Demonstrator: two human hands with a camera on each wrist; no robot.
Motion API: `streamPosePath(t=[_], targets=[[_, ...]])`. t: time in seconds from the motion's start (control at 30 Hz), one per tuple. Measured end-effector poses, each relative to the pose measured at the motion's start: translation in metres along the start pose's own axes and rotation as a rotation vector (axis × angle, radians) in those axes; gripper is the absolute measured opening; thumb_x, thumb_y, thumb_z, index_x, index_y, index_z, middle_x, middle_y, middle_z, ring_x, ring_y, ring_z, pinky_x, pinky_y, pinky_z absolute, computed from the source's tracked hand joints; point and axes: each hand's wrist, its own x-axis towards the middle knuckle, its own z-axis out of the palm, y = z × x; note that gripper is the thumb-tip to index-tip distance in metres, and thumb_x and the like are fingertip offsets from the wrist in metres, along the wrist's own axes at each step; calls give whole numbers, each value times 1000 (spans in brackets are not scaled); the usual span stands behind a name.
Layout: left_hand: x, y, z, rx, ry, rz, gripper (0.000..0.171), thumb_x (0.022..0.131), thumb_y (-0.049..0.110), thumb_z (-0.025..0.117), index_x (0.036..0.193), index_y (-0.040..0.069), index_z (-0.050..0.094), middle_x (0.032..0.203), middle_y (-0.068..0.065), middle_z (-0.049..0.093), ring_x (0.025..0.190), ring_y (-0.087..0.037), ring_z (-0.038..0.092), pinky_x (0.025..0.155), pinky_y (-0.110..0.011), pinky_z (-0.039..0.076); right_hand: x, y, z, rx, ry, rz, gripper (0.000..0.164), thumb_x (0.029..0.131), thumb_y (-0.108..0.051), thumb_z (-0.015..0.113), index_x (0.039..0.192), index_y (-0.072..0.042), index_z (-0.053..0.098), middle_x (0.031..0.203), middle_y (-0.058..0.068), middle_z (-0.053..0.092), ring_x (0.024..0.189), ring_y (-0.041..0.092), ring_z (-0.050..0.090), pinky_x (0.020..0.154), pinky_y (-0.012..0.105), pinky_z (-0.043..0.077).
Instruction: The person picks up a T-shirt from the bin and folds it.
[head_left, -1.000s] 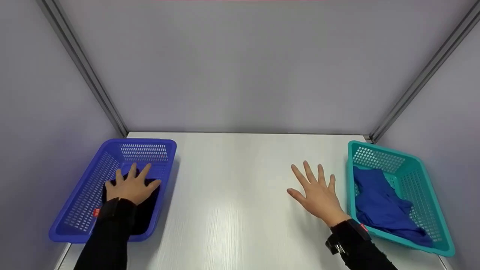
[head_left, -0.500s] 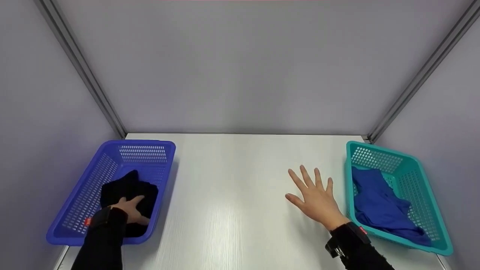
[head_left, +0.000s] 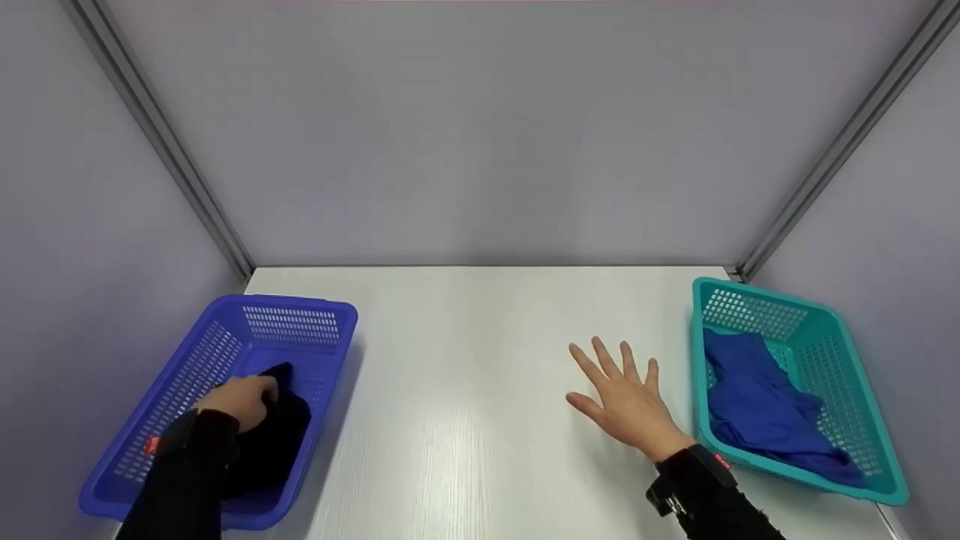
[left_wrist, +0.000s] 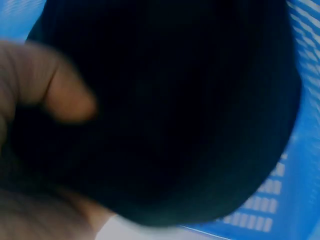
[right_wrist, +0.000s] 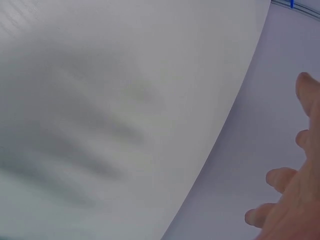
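Observation:
Inside the blue-purple plastic basket [head_left: 292, 304], my left hand [head_left: 236, 399] grips a black folded cloth [head_left: 271, 446] at its left side. The left wrist view is dark and blurred, with the black cloth [left_wrist: 180, 115] filling most of it and curled fingers [left_wrist: 70, 97] against it. What kind of garment it is cannot be told. Above the white table my right hand [head_left: 626, 405] hovers with fingers spread and holds nothing. It is nearest to the teal basket [head_left: 825, 307], where a blue cloth garment [head_left: 765, 412] lies crumpled.
The white tabletop [head_left: 450, 360] runs between the two baskets. Grey panels [head_left: 480, 135] stand at the back and on both sides. A shadow of the right hand falls on the table in the right wrist view.
My left hand has gone from spread flat on the black cloth to curled round its left part. The blue-purple basket has shifted slightly toward me. My right hand has barely moved.

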Motion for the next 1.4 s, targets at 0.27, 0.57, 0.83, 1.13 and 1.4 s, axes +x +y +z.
streamPosePath(t=[0.27, 0.57, 0.83, 1.13, 1.4], targets=[[3, 51, -57, -124, 410, -12, 37, 87, 3, 48, 120, 7, 66, 111, -32, 67, 78, -46, 62, 60, -58, 47, -1, -6, 1, 38, -29, -7, 75, 99, -57, 56, 163, -29, 28, 168, 13, 22, 152, 53, 13, 112, 80, 9], [8, 156, -79, -581, 801, 297, 49, 78, -13, 45, 120, 3, 66, 119, -18, 70, 110, -35, 64, 95, -49, 47, 1, -21, -2, 205, -40, -17, 77, 100, -56, 56, 164, -27, 24, 170, 11, 18, 153, 48, 11, 116, 74, 11], [14, 227, -41, -877, 561, 435, 61, 82, -17, 42, 132, 13, 61, 134, -7, 62, 125, -20, 55, 109, -37, 40, 3, -42, -7, 502, -42, -68, 78, 102, -52, 57, 165, -26, 19, 170, 9, 17, 155, 40, 12, 120, 66, 14], [21, 269, 11, -820, 376, 553, 68, 80, -19, 42, 137, 16, 57, 138, -6, 61, 129, -21, 56, 110, -41, 42, 6, -59, -7, 939, -129, -38, 92, 101, -35, 65, 165, -28, 0, 171, 3, 10, 156, 30, 17, 123, 56, 20], [16, 297, 42, -852, 211, 641, 72, 85, -14, 55, 148, 20, 48, 140, -7, 55, 127, -20, 54, 109, -42, 42, 5, -69, -10, 1262, 22, 220, 55, 95, -22, 73, 143, -7, 51, 138, 7, 59, 125, 21, 57, 105, 38, 46]])
